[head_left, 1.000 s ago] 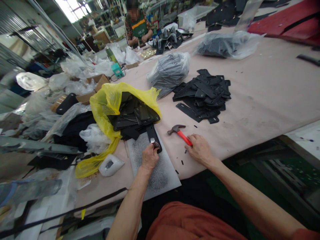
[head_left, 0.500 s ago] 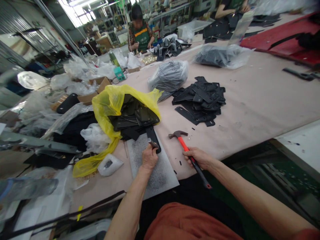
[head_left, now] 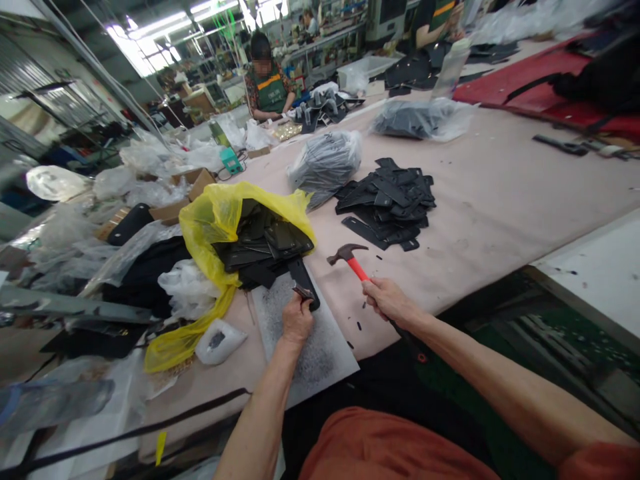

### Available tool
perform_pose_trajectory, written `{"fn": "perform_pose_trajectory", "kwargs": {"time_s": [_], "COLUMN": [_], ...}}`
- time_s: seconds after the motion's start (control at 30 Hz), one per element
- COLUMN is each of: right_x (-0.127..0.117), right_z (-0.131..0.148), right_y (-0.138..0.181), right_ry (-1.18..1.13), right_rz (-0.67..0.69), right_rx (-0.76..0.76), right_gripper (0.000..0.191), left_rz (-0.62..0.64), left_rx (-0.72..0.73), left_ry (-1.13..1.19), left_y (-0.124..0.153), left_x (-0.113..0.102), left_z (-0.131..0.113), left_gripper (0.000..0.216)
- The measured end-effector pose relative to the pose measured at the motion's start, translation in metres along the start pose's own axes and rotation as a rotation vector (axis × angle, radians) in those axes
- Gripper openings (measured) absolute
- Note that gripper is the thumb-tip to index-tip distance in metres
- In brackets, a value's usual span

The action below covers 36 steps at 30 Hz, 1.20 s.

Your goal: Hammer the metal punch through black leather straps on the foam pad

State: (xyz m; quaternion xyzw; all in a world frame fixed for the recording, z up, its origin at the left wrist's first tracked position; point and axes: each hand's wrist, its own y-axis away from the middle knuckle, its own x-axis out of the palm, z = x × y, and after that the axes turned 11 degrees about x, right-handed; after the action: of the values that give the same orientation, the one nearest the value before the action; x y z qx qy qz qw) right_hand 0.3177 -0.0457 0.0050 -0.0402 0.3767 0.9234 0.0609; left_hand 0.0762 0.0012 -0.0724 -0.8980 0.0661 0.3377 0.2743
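My left hand is closed round a short metal punch, held at the near end of a long black strip. The strip lies on a white board with a dark speckled surface. What the punch's tip touches is hidden by my fingers. To the right, my right hand grips a claw hammer by its red and black handle. Its head is in the air, apart from the punch. Beyond the strip, a yellow plastic bag gapes open with many dark pieces inside.
A heap of black strips lies beyond the hammer, beside a clear bag of dark pieces. A small white container stands left of the board. Across the table a co-worker sits. Red material covers the far right.
My right hand and the hammer have risen a little, away from me. The punch seems tilted slightly differently in my left hand. The whole view has shifted a bit.
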Motion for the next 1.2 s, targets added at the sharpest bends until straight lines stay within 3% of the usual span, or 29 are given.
{"fn": "perform_pose_trajectory", "kwargs": {"time_s": [0.1, 0.23, 0.3, 0.37, 0.43, 0.5, 0.57, 0.63, 0.7, 0.77, 0.93, 1.0, 1.13, 1.2], "right_x": [-0.014, -0.028, -0.024, -0.017, -0.01, -0.007, -0.008, -0.008, -0.006, -0.004, -0.012, -0.016, -0.009, -0.004], "right_z": [0.038, 0.095, 0.108, 0.106, 0.097, 0.091, 0.095, 0.104, 0.109, 0.105, 0.108, 0.127, 0.15, 0.139], "right_y": [0.031, 0.091, 0.11, 0.114, 0.105, 0.096, 0.094, 0.1, 0.105, 0.105, 0.098, 0.108, 0.124, 0.116], "right_ry": [0.242, 0.456, 0.483, 0.544, 0.733, 0.989, 1.124, 1.024, 0.777, 0.652, 1.069, 0.959, 0.278, 0.344], "right_rz": [-0.142, -0.436, -0.544, -0.568, -0.496, -0.381, -0.347, -0.426, -0.551, -0.571, -0.324, -0.395, -0.642, -0.585], "right_rx": [-0.358, -0.796, -0.944, -1.058, -1.096, -1.035, -0.961, -0.986, -1.05, -1.102, -1.024, -1.056, -1.182, -1.168], "right_gripper": [0.027, 0.031, 0.03, 0.029, 0.027, 0.023, 0.021, 0.024, 0.026, 0.027, 0.023, 0.026, 0.03, 0.033], "left_rz": [0.014, 0.061, 0.1, 0.135, 0.158, 0.164, 0.15, 0.128, 0.11, 0.101, 0.1, 0.093, 0.093, 0.104], "left_rx": [0.0, -0.014, -0.03, -0.056, -0.085, -0.097, -0.086, -0.069, -0.058, -0.057, -0.06, -0.054, -0.061, -0.061], "left_ry": [-0.033, -0.126, -0.172, -0.209, -0.237, -0.252, -0.253, -0.249, -0.243, -0.233, -0.214, -0.207, -0.218, -0.227], "left_y": [-0.002, -0.005, -0.005, -0.006, -0.006, -0.005, -0.004, -0.003, -0.002, -0.002, -0.004, -0.004, -0.007, -0.008], "left_x": [-0.001, -0.003, -0.004, -0.005, -0.006, -0.007, -0.006, -0.005, -0.004, -0.004, -0.005, -0.005, -0.006, -0.006], "left_z": [-0.003, -0.008, -0.012, -0.015, -0.018, -0.018, -0.017, -0.016, -0.016, -0.016, -0.017, -0.017, -0.018, -0.018], "left_gripper": [0.021, 0.016, 0.015, 0.015, 0.015, 0.014, 0.014, 0.014, 0.013, 0.013, 0.013, 0.013, 0.012, 0.012]}}
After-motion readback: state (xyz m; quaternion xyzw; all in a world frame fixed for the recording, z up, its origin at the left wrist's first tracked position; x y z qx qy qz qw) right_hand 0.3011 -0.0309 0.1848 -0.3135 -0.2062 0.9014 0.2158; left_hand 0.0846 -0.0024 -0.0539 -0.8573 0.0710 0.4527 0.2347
